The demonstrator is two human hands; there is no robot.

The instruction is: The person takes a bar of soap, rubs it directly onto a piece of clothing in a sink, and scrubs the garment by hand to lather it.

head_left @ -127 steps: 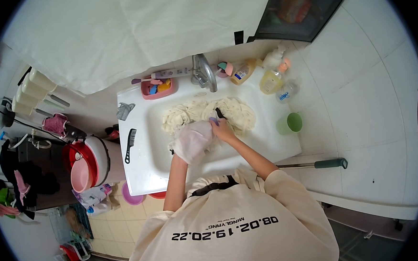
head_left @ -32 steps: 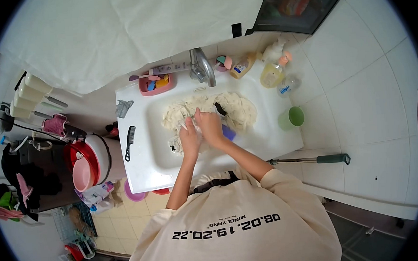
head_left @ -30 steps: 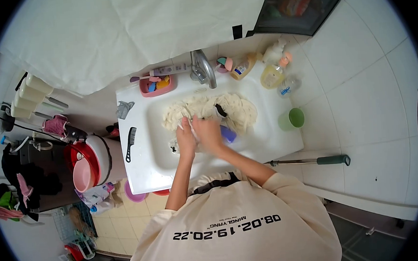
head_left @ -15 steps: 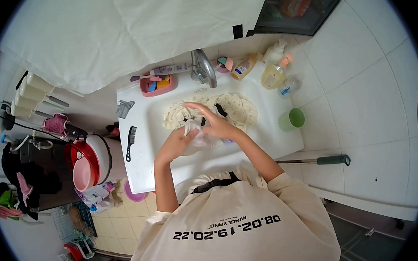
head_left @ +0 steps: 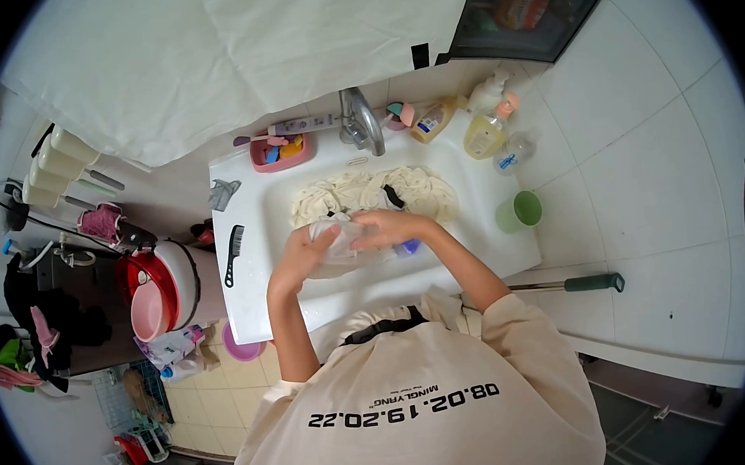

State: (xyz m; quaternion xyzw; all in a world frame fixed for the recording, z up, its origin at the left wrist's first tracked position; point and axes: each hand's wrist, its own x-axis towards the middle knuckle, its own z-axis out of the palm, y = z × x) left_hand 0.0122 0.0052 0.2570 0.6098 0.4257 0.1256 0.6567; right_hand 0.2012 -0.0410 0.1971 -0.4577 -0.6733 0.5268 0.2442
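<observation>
My left hand [head_left: 300,256] and my right hand [head_left: 392,228] are both closed on a wet white cloth [head_left: 336,245] over the white sink [head_left: 253,240]. The cloth is bunched between them, and its exact kind cannot be made out. Behind it in the basin lies a heap of cream patterned fabric [head_left: 426,193]. A black strip [head_left: 393,197] shows on the heap. Just below my right hand a small blue-purple item [head_left: 408,247] is visible, partly hidden.
A faucet [head_left: 362,122] rises at the back rim. Around it stand a pink tray [head_left: 281,153], a soap bottle [head_left: 488,136] and a green cup [head_left: 520,211]. On the left rim lie a black comb [head_left: 233,256] and a grey cloth [head_left: 223,194]. A green handle [head_left: 593,283] lies at right.
My right hand has lowered from an open, raised pose and its fingers have closed on the white cloth. The cloth is now bunched higher between both hands.
</observation>
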